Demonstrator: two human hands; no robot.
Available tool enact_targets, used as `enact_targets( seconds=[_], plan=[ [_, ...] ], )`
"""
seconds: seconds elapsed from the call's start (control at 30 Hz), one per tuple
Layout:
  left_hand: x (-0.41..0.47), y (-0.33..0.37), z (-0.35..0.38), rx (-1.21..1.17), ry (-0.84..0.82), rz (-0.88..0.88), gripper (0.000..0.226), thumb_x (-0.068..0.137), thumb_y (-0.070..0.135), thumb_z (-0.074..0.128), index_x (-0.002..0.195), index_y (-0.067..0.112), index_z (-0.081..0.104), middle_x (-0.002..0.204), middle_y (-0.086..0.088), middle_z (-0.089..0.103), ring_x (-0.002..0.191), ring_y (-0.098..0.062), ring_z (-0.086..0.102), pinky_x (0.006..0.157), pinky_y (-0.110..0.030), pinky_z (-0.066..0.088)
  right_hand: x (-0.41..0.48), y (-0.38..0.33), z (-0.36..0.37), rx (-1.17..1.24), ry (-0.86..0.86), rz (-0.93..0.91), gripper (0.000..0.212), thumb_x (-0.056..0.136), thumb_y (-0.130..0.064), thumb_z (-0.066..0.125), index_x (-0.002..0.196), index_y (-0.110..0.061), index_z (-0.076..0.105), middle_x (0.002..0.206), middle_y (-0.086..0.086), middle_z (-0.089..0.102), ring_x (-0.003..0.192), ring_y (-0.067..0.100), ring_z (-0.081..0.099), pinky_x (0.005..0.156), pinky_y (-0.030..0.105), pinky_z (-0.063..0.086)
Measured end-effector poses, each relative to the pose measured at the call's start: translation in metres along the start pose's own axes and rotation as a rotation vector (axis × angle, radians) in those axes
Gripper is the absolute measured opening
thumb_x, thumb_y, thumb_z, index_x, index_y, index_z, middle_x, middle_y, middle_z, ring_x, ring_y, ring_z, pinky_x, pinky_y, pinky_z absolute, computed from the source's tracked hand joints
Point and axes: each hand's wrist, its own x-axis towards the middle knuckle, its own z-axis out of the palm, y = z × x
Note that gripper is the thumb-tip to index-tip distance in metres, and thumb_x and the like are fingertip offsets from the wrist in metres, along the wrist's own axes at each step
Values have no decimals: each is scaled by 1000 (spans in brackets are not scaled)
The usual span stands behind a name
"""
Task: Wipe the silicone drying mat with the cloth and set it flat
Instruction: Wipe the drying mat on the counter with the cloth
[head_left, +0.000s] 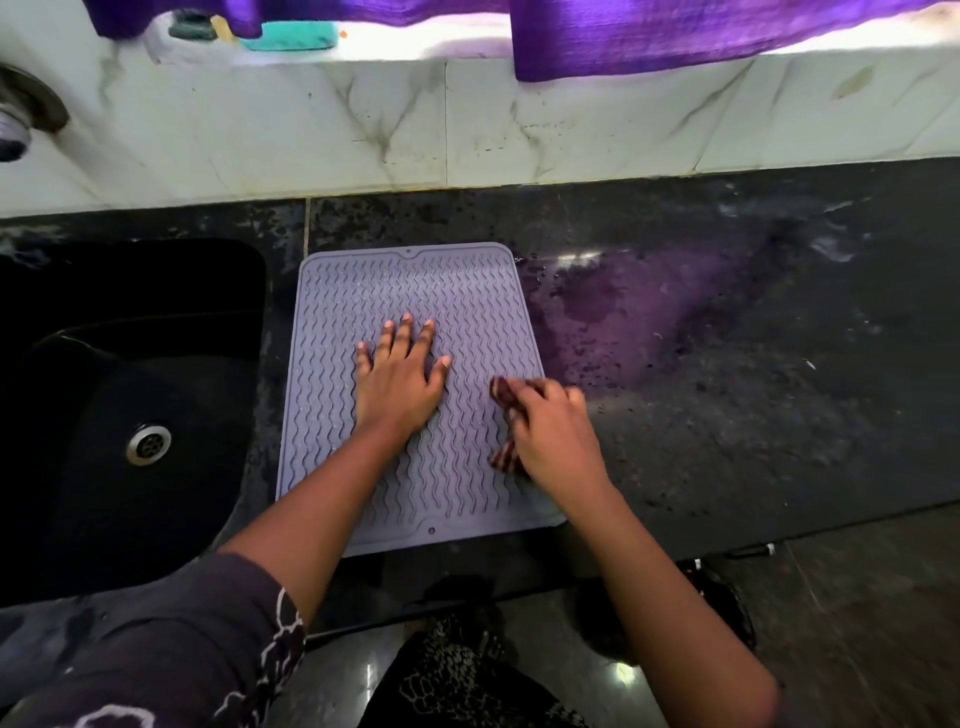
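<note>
I am looking down at a dark, speckled stone counter (727, 364), wet in patches, with a purple sheen reflected on it to the right of the mat. A black sink (130, 415) with a round metal drain (148, 443) is sunk into the counter on my left. Behind the counter runs a white marble-patterned tile wall (467, 124), topped by a ledge where a teal soap-like block (296, 35) sits. Purple curtains (675, 36) hang down over the ledge. A metal tap fitting (21, 114) juts from the wall at far left.

The grey silicone drying mat (467, 291), ridged with wavy lines, lies flat on the counter just beside the sink, its long side running away from me.

My left hand (397, 382) is open, fingers spread, palm pressed flat on the middle of the mat. My right hand (550, 431) is closed around a bunched brown striped cloth (506, 415), which shows past my fingers and the side of my hand. The cloth touches the mat near its right edge, and my knuckles sit over that edge. My left arm wears a dark patterned sleeve (197, 649); my right forearm is bare.
</note>
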Motion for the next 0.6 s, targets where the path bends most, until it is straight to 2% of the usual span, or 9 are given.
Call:
enact_targets(
  seconds=[0.2,0.33,0.47,0.53,0.6],
  plan=[
    [0,1,-1,0,2,-5,61,94,58,18,149,32,13,159,-1,12,146,-22,4,114,-49,-2,6,-6,16,-238,-39,-79,47,92,-28,41,138,-21,37,137,9,41,114,30,36,92,42,37],
    [-1,1,0,-5,3,1,61,94,57,19,149,31,14,159,-1,12,146,-23,5,114,-49,-2,-52,7,13,-248,-122,-105,50,90,-29,42,140,-22,34,137,7,39,111,29,35,92,42,40],
    [-1,0,-2,-8,2,2,60,95,56,19,149,31,13,159,-2,12,146,-23,5,114,-50,-2,-80,12,2,-178,-203,-98,42,91,-29,40,133,-23,43,124,5,42,106,26,36,87,40,42],
    [-1,1,-3,-11,6,8,60,94,56,19,149,30,14,159,-2,13,146,-23,6,115,-50,-1,-66,14,-6,-61,-153,-51,40,91,-28,42,130,-24,47,120,4,46,105,25,38,88,40,43],
    [-1,1,-2,-15,10,9,61,94,56,19,149,30,15,159,-2,14,146,-24,6,114,-50,-1,-46,13,-7,-14,-19,-31,41,91,-27,44,133,-24,46,125,4,47,109,25,38,90,40,42]
  ],
)
